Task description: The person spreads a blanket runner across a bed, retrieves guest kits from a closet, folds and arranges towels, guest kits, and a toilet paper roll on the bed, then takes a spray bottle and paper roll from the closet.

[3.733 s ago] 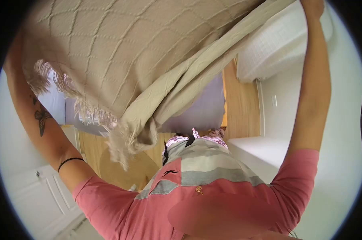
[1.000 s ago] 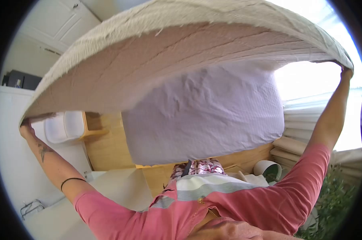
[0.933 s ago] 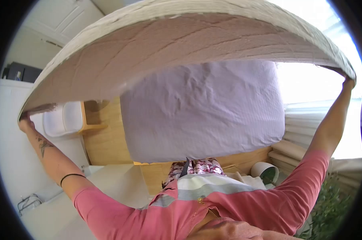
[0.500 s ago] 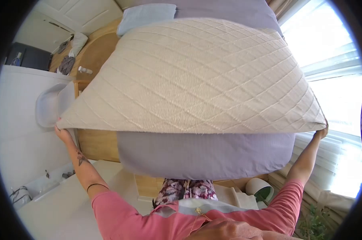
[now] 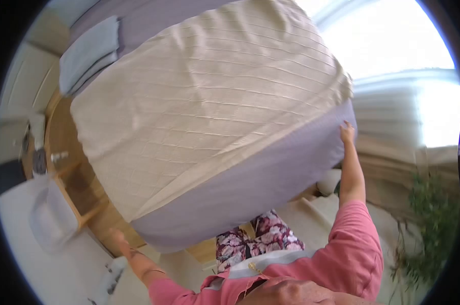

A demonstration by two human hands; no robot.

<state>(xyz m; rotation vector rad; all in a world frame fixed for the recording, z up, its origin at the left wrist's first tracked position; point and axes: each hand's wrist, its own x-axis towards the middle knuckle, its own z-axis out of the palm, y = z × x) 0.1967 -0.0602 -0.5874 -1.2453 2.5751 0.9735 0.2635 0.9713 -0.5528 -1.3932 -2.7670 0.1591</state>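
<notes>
A cream blanket (image 5: 204,96) with a raised diamond pattern lies rumpled over the bed, its near edge slanting and partly folded. Below that edge shows the purple fitted sheet (image 5: 235,193) on the mattress. My right hand (image 5: 347,133) is over the sheet's right side, below the blanket's right corner and apart from it, with fingers loosely apart and nothing in them. Off the bed's near left corner, my left hand (image 5: 119,242) is smeared by motion. It is away from the blanket, and its fingers do not show clearly.
A folded light blue cloth (image 5: 90,53) lies on the bed's far left. Left of the bed are a wooden shelf unit (image 5: 82,188) and a clear plastic bin (image 5: 52,218). Curtains (image 5: 387,117) hang by the bright window, with a green plant (image 5: 433,223) at right.
Both hands have let go of the blanket's near corners. The blanket has dropped from taut onto the bed. My view has turned, and my left hand has moved down toward me.
</notes>
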